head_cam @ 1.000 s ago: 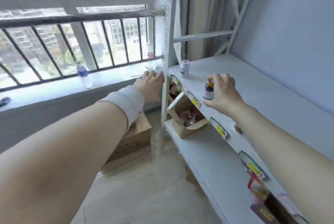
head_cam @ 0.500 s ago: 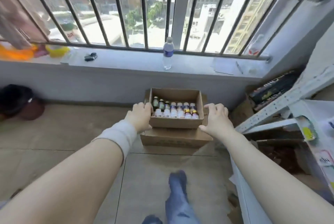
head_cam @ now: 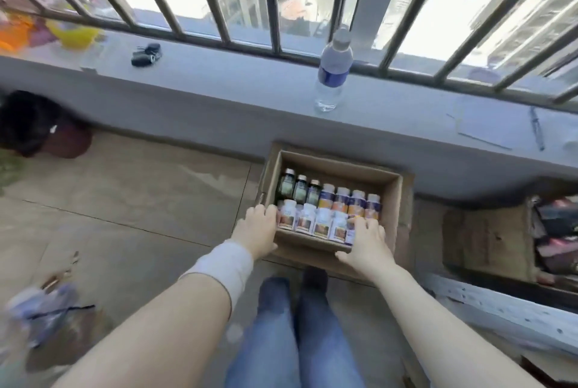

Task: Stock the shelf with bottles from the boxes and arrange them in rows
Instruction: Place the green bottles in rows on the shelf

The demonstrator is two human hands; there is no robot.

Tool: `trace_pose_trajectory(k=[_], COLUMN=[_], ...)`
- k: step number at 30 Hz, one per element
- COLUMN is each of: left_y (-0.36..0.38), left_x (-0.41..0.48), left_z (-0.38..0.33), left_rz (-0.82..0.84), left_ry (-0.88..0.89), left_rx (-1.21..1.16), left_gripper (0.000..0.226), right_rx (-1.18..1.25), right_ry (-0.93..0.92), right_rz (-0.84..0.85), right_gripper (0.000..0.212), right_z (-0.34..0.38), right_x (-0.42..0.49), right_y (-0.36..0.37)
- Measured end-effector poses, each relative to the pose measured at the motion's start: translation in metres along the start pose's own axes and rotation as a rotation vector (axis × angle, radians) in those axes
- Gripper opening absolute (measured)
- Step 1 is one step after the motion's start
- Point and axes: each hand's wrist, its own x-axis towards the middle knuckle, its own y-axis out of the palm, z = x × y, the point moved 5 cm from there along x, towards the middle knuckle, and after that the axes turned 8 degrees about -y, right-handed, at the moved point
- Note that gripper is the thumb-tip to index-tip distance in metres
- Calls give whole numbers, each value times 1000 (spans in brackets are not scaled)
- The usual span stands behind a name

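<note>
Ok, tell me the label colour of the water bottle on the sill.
Blue, on a clear water bottle; head view.
</note>
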Motion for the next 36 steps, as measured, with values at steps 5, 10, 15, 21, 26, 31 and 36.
trace_pose_trajectory(k=[5, 10, 15, 21, 26, 31, 36], left_y=[15, 28, 33, 45, 41, 41, 29], left_x=[101, 222, 282, 303, 297, 285, 269], left_z=[-7, -35, -44, -50, -49, -46, -39], left_rz=[-14, -92, -100, 144, 191, 156, 68], left_ry=[26, 195, 354, 323, 264, 185, 115], left_rx=[-2, 180, 637, 635, 544, 457, 302], left_gripper=[42, 47, 38, 59, 70, 71, 67], right_rx=[86, 152, -55, 82, 232, 402, 500], right_ry=[-22, -26, -105, -157, -190, -174, -205], right_rz=[72, 48, 31, 121, 81, 49, -50], right_gripper=[71, 79, 87, 90, 83, 78, 71], right_z=[-2, -3, -3, -10, -6, -3, -4], right_x=[100, 222, 293, 311, 314, 307, 304], right_y=[33, 79, 102, 111, 112, 116, 115])
